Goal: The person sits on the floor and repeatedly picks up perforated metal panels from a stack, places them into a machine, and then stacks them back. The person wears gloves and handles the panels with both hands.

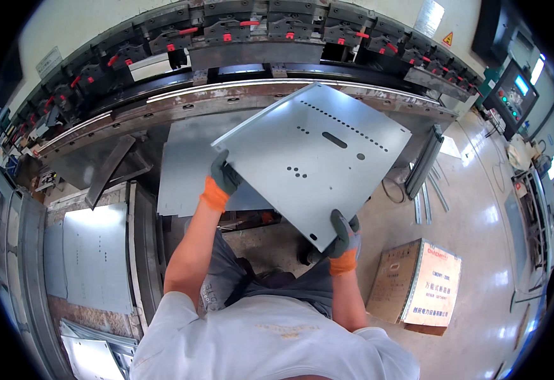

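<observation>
Between my hands is a large flat sheet metal panel (270, 152), tilted and turned cornerwise, with rows of small holes, a long slot and round holes. One edge on its far left side looks bent into a narrow flange. My left hand (224, 174), in a dark glove with an orange cuff, grips the panel's left corner. At the near right corner, my right hand (343, 235) is closed on the edge, thumb on top, in a matching glove. The far corner of the panel reaches over the front of a press brake (232, 104).
Below the machine's bed lean more metal sheets (185, 158). A rack at left holds a punched sheet (96, 259) and stacked panels (90, 354). On the right floor stand a cardboard box (410, 285) and metal strips (426, 199); a control panel (511, 95) hangs beyond.
</observation>
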### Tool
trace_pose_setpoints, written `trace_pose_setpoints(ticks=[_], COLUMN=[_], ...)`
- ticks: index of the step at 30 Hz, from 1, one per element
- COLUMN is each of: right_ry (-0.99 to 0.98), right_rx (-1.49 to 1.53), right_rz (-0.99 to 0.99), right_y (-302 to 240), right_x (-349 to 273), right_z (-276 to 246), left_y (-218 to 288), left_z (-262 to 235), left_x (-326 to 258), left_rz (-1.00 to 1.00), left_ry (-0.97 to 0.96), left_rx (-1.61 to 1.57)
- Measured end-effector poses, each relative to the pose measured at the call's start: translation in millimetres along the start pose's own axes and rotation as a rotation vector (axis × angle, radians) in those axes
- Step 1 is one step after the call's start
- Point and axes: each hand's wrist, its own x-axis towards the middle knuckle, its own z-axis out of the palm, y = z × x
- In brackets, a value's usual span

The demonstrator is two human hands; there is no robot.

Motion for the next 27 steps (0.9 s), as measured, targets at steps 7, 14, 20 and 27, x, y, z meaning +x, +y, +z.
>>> trace_pose_setpoints(ticks=[7, 14, 20, 27], right_ry=[-0.187, -0.310, -0.269, -0.198], right_rx=[0.664, 0.881, 1.043, 1.497], right_rz=[0.581, 0.693, 0.373, 0.736], right_y=[0.5, 73.6, 162.1, 48.5], right_x=[25.3, 96.5, 132.4, 104.1], right_z=[-26.9, 42.1, 62.5, 71.3], left_y=[22.5, 34.8, 22.1, 11.9], left_z=[-25.0, -96.7, -32.0, -38.0], left_x=[-113.0, -147.4, -114.3, -105.9], left_rz=[0.199, 0.306, 0.288, 0.316], left_ry=[0.079, 0.183, 0.152, 0.197], left_rx=[0.001, 0.059, -0.005, -0.009])
